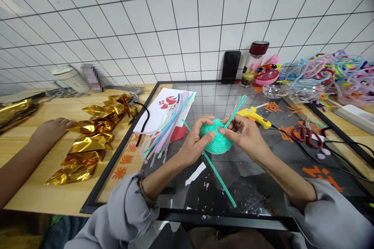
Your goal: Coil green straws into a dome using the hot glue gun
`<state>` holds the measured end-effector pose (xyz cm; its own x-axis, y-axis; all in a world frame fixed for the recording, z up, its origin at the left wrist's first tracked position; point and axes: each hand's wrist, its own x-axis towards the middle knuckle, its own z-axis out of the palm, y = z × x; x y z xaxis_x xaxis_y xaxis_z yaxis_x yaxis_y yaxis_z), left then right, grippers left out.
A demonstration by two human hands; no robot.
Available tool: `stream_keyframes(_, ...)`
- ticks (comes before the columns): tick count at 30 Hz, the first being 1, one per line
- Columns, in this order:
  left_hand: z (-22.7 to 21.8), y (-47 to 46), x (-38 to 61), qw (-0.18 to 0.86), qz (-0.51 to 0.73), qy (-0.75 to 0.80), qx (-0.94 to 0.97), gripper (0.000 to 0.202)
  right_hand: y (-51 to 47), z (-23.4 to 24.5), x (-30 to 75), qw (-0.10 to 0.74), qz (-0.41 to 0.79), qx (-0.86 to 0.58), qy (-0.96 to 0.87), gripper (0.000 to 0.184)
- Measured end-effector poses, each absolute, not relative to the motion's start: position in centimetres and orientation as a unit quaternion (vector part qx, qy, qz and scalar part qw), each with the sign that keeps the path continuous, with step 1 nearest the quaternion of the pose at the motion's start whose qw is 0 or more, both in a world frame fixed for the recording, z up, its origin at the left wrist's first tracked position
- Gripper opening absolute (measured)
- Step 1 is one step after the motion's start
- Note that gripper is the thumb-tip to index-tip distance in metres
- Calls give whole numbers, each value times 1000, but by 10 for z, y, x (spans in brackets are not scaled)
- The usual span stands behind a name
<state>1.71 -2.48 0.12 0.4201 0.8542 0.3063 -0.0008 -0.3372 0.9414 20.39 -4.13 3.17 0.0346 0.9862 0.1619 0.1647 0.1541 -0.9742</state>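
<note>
Grey sleeves (125, 210) at bottom; left hand (200, 135) clamps fingers on green dome (218, 147), seemingly steadying it; right hand's (244, 132) pinch strip (238, 107).

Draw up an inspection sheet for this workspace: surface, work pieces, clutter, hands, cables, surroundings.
Surface: glossy dark black-framed panel; pale wooden tabletop at left.
Work pieces: ridged green rounded piece; straight green fuzzy stem; second long green stem slanting below.
Clutter: white paper scrap, pastel fuzzy stem bundle, red-handled scissors, yellow plastic glue gun.
Hands: left hand grips the rounded piece; right hand pinches the straight stem.
Cables: black cable trails right from the glue gun.
Surroundings: white tiled wall; another person's hand beside crinkled gold foil.
</note>
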Motion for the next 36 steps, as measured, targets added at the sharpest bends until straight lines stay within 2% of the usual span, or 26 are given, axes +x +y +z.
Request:
stream_keyframes(8, 1, -26, 17, 487, 443, 306, 688, 22, -41, 31, 204, 507, 404, -508, -567, 35)
stream_keyframes(12, 1, -24, 16, 414, 436, 297, 742, 15, -41, 31, 204, 505, 401, -510, -569, 34)
stream_keyframes(20, 0, -22, 16, 281, 425, 269, 817, 16, -41, 31, 205, 506, 408, -508, -566, 37)
stream_keyframes(36, -2, -24, 17, 287, 443, 288, 799, 16, -41, 31, 204, 509, 408, -509, -562, 37)
